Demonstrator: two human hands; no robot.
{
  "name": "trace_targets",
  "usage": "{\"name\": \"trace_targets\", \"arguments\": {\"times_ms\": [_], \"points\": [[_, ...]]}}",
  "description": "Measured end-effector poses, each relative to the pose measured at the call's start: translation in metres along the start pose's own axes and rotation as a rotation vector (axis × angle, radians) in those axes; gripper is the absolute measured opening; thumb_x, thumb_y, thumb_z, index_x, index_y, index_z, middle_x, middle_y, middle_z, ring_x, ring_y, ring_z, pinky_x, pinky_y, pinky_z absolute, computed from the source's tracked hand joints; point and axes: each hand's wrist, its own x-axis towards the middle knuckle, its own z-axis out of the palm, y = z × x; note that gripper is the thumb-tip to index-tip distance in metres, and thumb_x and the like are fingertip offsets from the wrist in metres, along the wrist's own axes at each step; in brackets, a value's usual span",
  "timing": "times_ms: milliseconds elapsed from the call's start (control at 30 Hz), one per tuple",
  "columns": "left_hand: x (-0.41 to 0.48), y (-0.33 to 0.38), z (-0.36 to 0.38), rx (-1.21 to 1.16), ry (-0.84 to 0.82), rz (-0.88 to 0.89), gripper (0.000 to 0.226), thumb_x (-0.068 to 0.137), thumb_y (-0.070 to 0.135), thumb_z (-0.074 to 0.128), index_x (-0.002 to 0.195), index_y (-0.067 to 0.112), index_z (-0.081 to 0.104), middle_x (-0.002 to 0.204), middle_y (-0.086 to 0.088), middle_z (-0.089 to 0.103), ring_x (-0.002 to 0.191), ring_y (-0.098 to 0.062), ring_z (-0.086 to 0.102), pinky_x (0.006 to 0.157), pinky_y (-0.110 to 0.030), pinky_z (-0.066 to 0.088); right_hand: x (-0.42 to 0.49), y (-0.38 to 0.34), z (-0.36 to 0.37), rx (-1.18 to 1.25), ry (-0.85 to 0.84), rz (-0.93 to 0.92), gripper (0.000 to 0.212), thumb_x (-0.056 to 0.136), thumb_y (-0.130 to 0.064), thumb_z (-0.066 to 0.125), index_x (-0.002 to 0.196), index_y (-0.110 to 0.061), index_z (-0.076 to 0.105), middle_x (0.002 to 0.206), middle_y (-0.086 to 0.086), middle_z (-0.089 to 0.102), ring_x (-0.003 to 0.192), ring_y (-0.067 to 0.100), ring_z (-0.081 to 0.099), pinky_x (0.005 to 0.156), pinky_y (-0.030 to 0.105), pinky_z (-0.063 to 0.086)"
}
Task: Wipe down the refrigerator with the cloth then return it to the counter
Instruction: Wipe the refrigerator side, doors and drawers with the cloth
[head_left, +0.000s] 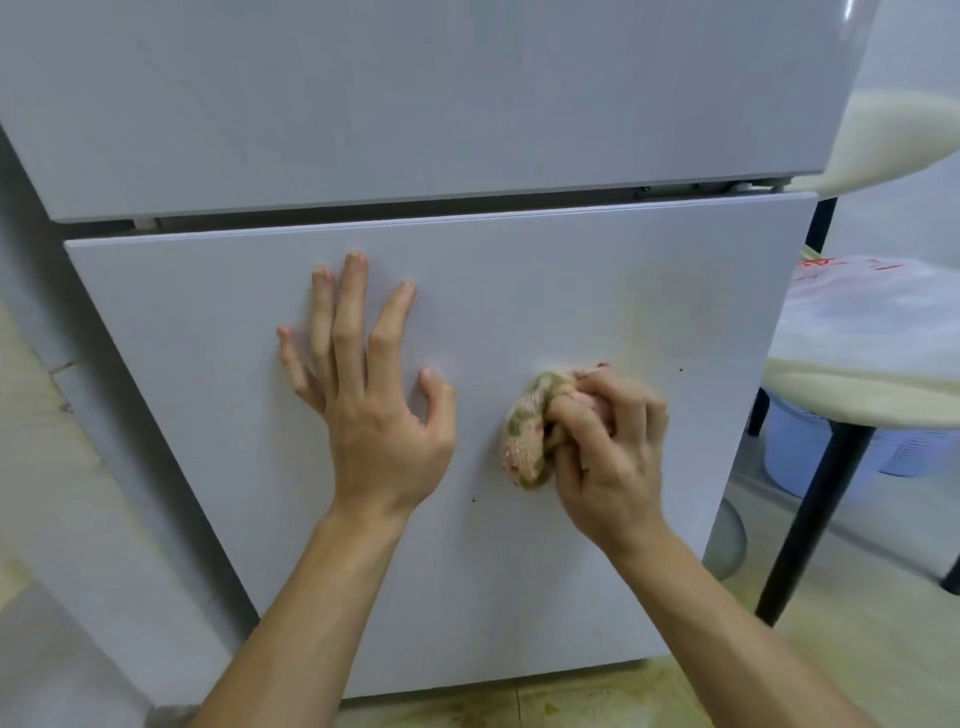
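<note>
We brace our left hand (374, 410) flat on the lower door of the refrigerator (519, 291), fingers spread and pointing to twelve o'clock. At its three o'clock, our right hand (613, 447) curls its fingers round the bunched cloth (522, 431) and presses it against the door. The cloth bulges out at that hand's nine o'clock.

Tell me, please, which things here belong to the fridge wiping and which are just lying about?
Job: refrigerator door, cloth, right hand gripping the cloth, left hand flat on the door.
Lying about: plastic bag, cream stool seat, blue bucket.
</note>
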Motion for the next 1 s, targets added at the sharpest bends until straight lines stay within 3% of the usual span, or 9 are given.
{"name": "trace_targets", "arguments": {"times_ms": [133, 300, 433, 567, 733, 867, 1000], "points": [[0.001, 0.008, 0.005, 0.011, -0.008, 0.014, 0.065, 0.083, 0.012, 0.066, 0.147, 0.009, 0.054, 0.166, -0.014, 0.035, 0.159, -0.036, 0.023, 0.127, -0.064, 0.005, 0.009, 0.005, -0.012, -0.015, -0.057, -0.007, 0.021, 0.108, -0.012, 0.046, 0.113, -0.024, 0.063, 0.131, 0.004, 0.051, 0.119, 0.029, 0.048, 0.091, 0.049, 0.045], [-0.009, 0.016, 0.015, 0.025, -0.042, 0.01, 0.068, 0.091, 0.025, 0.066, 0.154, 0.009, 0.046, 0.169, -0.013, 0.031, 0.16, -0.035, 0.02, 0.127, -0.065, 0.006, 0.098, 0.014, -0.033, 0.008, 0.191, 0.205, 0.032, 0.097, 0.005, 0.052, 0.109, -0.011, 0.077, 0.125, 0.011, 0.064, 0.111, 0.035, 0.053, 0.095, 0.042, 0.044], [-0.01, 0.014, 0.019, 0.042, -0.057, 0.003, 0.072, 0.093, 0.03, 0.065, 0.158, 0.01, 0.04, 0.17, -0.014, 0.027, 0.16, -0.035, 0.016, 0.127, -0.065, 0.006, 0.095, 0.015, -0.025, 0.021, 0.255, 0.206, 0.033, 0.1, 0.008, 0.052, 0.11, -0.009, 0.078, 0.129, 0.012, 0.064, 0.116, 0.034, 0.052, 0.1, 0.049, 0.046], [-0.009, 0.016, 0.019, 0.047, -0.06, -0.001, 0.073, 0.092, 0.029, 0.065, 0.158, 0.009, 0.04, 0.17, -0.014, 0.027, 0.16, -0.036, 0.015, 0.127, -0.065, 0.004, 0.025, 0.021, -0.009, -0.018, 0.154, 0.136, 0.029, 0.107, -0.008, 0.047, 0.105, -0.013, 0.075, 0.133, 0.006, 0.057, 0.125, 0.032, 0.048, 0.098, 0.057, 0.044], [-0.008, 0.024, 0.019, 0.033, -0.039, -0.035, 0.073, 0.089, 0.025, 0.067, 0.156, 0.008, 0.041, 0.17, -0.013, 0.028, 0.161, -0.035, 0.017, 0.127, -0.064, 0.006, -0.019, 0.028, -0.019, -0.04, -0.031, 0.059, 0.024, 0.107, -0.009, 0.05, 0.119, -0.024, 0.064, 0.137, 0.002, 0.049, 0.128, 0.029, 0.047, 0.095, 0.052, 0.045], [-0.005, 0.036, 0.018, 0.034, -0.012, -0.068, 0.076, 0.083, 0.02, 0.071, 0.153, 0.009, 0.046, 0.169, -0.013, 0.029, 0.16, -0.033, 0.02, 0.128, -0.06, 0.011, 0.063, 0.026, -0.039, -0.019, 0.093, 0.203, 0.03, 0.108, -0.008, 0.052, 0.123, -0.018, 0.076, 0.137, 0.009, 0.049, 0.117, 0.034, 0.047, 0.098, 0.045, 0.046], [-0.003, 0.042, 0.019, 0.036, -0.053, -0.029, 0.073, 0.084, 0.022, 0.072, 0.153, 0.014, 0.047, 0.17, -0.012, 0.029, 0.16, -0.032, 0.018, 0.127, -0.062, 0.01, 0.115, 0.037, -0.048, -0.083, 0.24, 0.215, 0.03, 0.106, -0.007, 0.057, 0.109, -0.024, 0.082, 0.127, 0.014, 0.059, 0.118, 0.031, 0.042, 0.095, 0.043, 0.046]]}}
